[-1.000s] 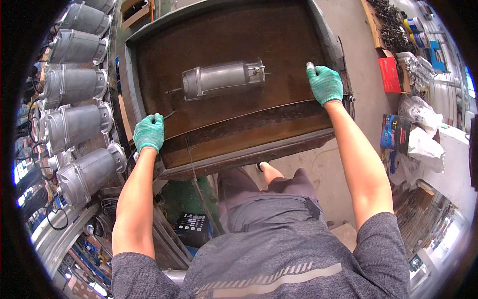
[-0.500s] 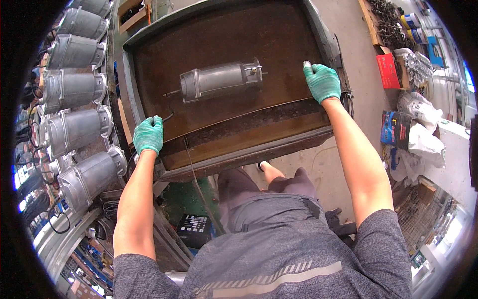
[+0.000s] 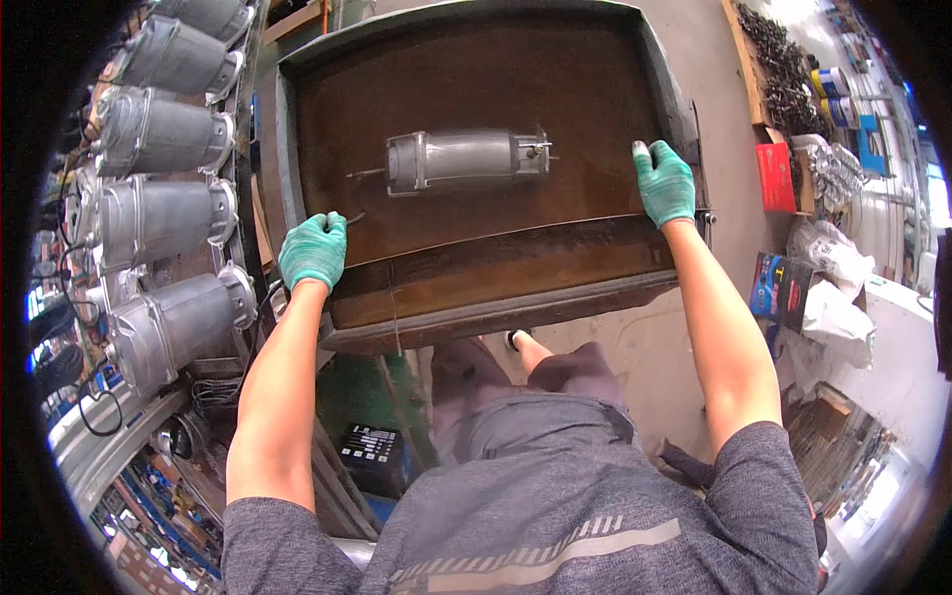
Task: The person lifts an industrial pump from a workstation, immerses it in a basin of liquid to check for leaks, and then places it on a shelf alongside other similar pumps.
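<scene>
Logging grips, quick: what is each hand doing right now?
Left hand: closed on the tray's left edge.
Right hand: fingers curled over the tray's right edge, gripping it.

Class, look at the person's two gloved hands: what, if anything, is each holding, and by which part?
Both grip the brown metal tray: the left hand at its near left corner, the right hand on its right edge. The grey cylindrical part lies untouched inside.

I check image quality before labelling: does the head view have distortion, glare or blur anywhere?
Head view: fisheye bends the brown tray's edges and leaves a black rim at the corners; bright overexposed glare at the far right; mild shine on the grey cylinder; left hand and right hand, both gloved, look sharp.
</scene>
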`<state>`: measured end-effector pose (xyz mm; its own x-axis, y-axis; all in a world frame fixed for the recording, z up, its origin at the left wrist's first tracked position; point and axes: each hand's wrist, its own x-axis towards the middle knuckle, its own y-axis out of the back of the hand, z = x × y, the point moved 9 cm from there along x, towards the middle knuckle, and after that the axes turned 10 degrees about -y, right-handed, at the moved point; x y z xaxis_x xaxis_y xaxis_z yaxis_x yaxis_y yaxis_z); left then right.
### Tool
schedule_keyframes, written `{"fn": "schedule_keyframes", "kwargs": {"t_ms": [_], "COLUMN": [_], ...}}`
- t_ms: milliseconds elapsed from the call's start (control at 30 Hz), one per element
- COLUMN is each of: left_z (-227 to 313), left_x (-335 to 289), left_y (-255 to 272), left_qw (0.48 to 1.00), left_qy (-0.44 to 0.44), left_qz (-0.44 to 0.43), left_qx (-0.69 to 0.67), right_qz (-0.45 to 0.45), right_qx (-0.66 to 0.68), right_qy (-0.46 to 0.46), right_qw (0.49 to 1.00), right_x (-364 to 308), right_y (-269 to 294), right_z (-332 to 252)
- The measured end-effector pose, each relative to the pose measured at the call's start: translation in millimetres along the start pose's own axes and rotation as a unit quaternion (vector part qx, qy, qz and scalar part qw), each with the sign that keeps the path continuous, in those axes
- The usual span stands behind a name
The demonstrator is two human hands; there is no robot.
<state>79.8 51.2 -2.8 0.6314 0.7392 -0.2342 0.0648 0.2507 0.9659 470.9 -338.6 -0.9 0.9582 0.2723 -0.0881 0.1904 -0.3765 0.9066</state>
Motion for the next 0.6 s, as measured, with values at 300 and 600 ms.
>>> {"fn": "schedule_keyframes", "kwargs": {"t_ms": [300,600], "left_z": [-7,-11], "left_x": [-2,-1], "left_y": [3,1], "left_qw": [0.999,0.999], "left_qy": [0.021,0.006], "left_qz": [-0.017,-0.012], "left_qx": [-0.024,-0.043], "right_qz": [-0.141,-0.217], "right_qx": [-0.197,-0.406], "right_qy": [0.178,0.2], "right_qw": [0.954,0.865], "right_x": [-27,-28], "right_y": [-42,-121], "right_z": [-94,-163]}}
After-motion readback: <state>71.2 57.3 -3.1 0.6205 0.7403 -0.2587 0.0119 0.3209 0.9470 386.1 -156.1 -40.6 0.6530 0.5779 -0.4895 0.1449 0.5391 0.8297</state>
